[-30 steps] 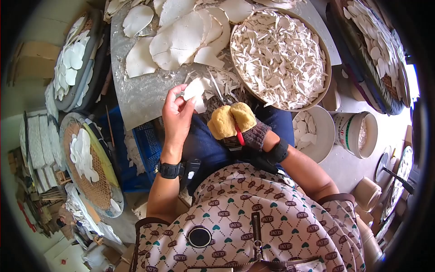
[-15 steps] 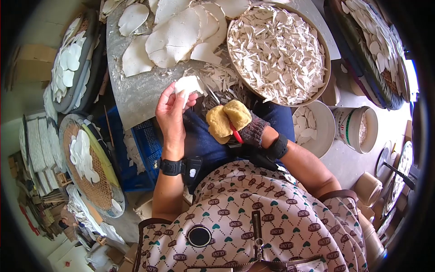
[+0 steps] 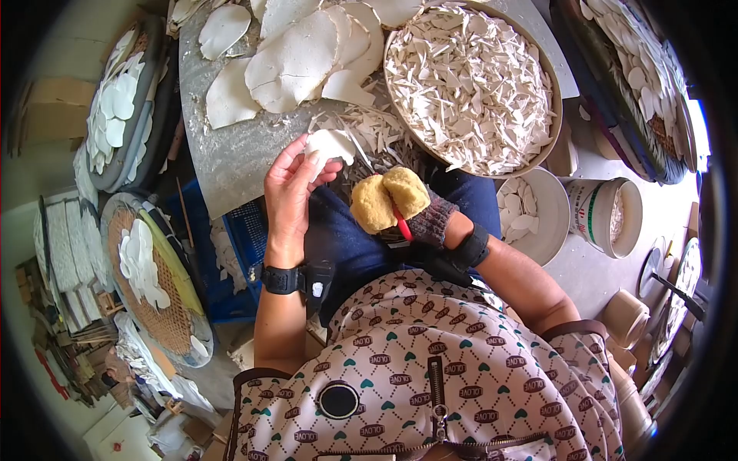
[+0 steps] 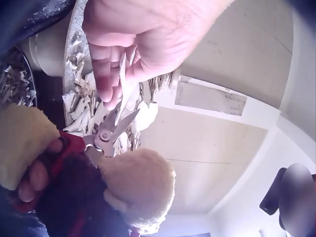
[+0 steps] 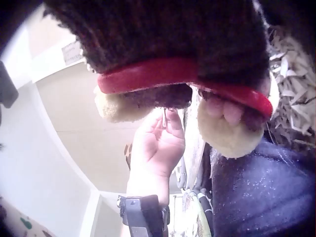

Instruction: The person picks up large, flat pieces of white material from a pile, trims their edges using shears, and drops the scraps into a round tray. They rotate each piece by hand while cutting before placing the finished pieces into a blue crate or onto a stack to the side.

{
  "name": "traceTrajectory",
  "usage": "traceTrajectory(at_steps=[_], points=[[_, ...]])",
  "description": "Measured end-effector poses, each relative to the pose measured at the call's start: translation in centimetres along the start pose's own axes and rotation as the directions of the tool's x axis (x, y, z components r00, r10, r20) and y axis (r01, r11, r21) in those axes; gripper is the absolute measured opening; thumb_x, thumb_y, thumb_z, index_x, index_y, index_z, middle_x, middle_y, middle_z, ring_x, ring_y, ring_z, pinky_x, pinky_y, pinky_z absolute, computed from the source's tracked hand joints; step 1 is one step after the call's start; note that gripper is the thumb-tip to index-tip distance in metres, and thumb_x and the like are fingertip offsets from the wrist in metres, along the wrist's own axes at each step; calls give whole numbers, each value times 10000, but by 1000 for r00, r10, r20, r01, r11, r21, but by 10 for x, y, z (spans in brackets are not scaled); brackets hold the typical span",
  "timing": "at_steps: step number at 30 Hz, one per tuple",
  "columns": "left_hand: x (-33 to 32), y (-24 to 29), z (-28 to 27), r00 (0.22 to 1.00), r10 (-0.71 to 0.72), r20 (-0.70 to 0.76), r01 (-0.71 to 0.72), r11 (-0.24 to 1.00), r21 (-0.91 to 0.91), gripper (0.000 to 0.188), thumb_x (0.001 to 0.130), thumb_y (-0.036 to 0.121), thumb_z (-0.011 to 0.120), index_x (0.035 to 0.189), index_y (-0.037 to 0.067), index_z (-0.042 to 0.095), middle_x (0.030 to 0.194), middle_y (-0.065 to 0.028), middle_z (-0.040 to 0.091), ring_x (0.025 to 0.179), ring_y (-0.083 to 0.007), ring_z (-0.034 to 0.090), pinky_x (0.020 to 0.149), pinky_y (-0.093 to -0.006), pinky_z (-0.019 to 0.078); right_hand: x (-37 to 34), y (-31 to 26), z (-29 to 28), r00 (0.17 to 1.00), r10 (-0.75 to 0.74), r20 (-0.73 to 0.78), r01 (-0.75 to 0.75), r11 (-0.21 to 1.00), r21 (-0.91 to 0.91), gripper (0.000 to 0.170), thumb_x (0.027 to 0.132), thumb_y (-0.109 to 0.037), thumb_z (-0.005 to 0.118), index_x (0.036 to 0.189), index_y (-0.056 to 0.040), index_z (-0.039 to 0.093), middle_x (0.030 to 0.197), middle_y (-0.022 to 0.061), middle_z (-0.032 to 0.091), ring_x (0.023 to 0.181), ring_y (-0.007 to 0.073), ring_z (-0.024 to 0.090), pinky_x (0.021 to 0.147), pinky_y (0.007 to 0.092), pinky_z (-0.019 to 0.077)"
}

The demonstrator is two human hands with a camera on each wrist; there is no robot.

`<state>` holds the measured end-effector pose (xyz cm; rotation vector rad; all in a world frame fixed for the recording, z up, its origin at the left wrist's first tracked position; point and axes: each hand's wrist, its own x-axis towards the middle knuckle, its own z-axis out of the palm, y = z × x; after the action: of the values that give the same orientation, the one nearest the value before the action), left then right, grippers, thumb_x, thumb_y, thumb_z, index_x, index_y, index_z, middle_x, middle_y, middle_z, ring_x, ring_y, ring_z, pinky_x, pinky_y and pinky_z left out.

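Observation:
A thin white slice (image 3: 329, 146) is pinched between the thumb and fingers of my left hand (image 3: 288, 203), above the table's near edge. My right hand (image 3: 433, 218), in a dark knitted glove, grips scissors (image 4: 105, 136) with red handles. Yellow foam padding (image 3: 406, 192) covers the handles and hides part of the hand. In the left wrist view the scissor blades stand apart, right at the slice's lower edge. White scraps (image 3: 373, 129) lie on the table beyond the blades.
Large white slices (image 3: 288, 73) overlap on the metal table (image 3: 211, 165). A round tray (image 3: 559, 115) heaped with white slivers is at the back right. Below it stand a bucket with slices (image 3: 557, 227) and a white tub (image 3: 582, 219). A blue crate (image 3: 250, 242) is at the left.
My left hand has moved slightly left with the slice, which has turned in its fingers. The right hand has shifted only a little, still holding the scissors.

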<state>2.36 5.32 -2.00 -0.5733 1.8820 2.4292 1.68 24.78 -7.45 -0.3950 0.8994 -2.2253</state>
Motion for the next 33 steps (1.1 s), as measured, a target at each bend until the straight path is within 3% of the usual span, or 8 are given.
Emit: traceTrajectory(at_steps=[2, 7, 9, 16, 21, 26, 30, 33], points=[[1, 0, 0, 1000, 12, -13, -12, 999, -38, 380, 859, 58, 581, 1210, -36, 468, 937, -136, 635, 782, -188, 650, 689, -268, 536, 0, -3, 0, 998, 58, 37, -60, 996, 59, 226, 907, -144, 481, 976, 34, 601, 941, 134, 649, 870, 188, 624, 759, 294, 486], [3, -14, 0, 985, 48, -166, -77, 982, -174, 369, 844, 65, 602, 1188, -23, 501, 940, -118, 635, 756, -155, 631, 705, -270, 534, -5, 9, -6, 999, -24, 29, 35, 875, -483, 228, 907, -168, 509, 1006, 20, 590, 981, 113, 643, 920, 189, 615, 806, 294, 483], [6, -14, -2, 986, 32, -166, -60, 984, -167, 353, 841, 64, 605, 1172, -19, 516, 939, -111, 635, 746, -148, 625, 702, -267, 532, -6, -1, 1, 988, 153, 0, -145, 940, -310, 244, 920, -159, 522, 1067, 29, 570, 1045, 103, 625, 955, 158, 607, 842, 288, 493], [7, -2, -9, 998, -60, -37, 59, 998, -22, 302, 837, 72, 611, 1126, 0, 560, 926, -86, 639, 739, -120, 618, 685, -247, 525, -10, 5, -4, 998, 56, 42, -29, 880, -474, 229, 901, -160, 557, 1049, 13, 578, 1027, 89, 629, 941, 136, 606, 825, 276, 496], [4, -8, -4, 992, -17, -125, 11, 999, -48, 399, 824, 55, 622, 1202, 34, 496, 889, -45, 629, 714, -87, 590, 627, -213, 487, -13, 4, -2, 978, 197, -75, -210, 945, -250, 247, 855, -192, 595, 1055, -47, 582, 1014, 89, 638, 922, 197, 613, 826, 285, 476], [6, -20, -6, 979, 85, -183, -93, 995, -36, 442, 837, 26, 581, 1254, 26, 435, 939, -78, 619, 769, -110, 593, 653, -221, 482, -12, -1, 5, 996, 81, 32, -48, 818, -574, 261, 847, -188, 604, 1064, -45, 577, 1033, 95, 631, 942, 201, 607, 834, 287, 474], [5, -13, -11, 995, 94, -46, -90, 993, 81, 449, 842, 17, 558, 1273, 25, 429, 955, -88, 630, 805, -121, 612, 694, -225, 509, -13, -5, 8, 972, 230, -56, -236, 949, -208, 271, 815, -180, 632, 1050, -54, 583, 1026, 93, 630, 933, 209, 606, 829, 291, 473], [4, -3, -10, 993, 111, -47, -104, 987, 122, 459, 816, -25, 582, 1257, -2, 456, 809, -33, 611, 707, -63, 562, 630, -191, 467, -13, 5, -2, 994, 97, 42, -60, 843, -535, 270, 797, -167, 649, 1040, -66, 589, 1001, 80, 634, 929, 189, 606, 823, 286, 475]])
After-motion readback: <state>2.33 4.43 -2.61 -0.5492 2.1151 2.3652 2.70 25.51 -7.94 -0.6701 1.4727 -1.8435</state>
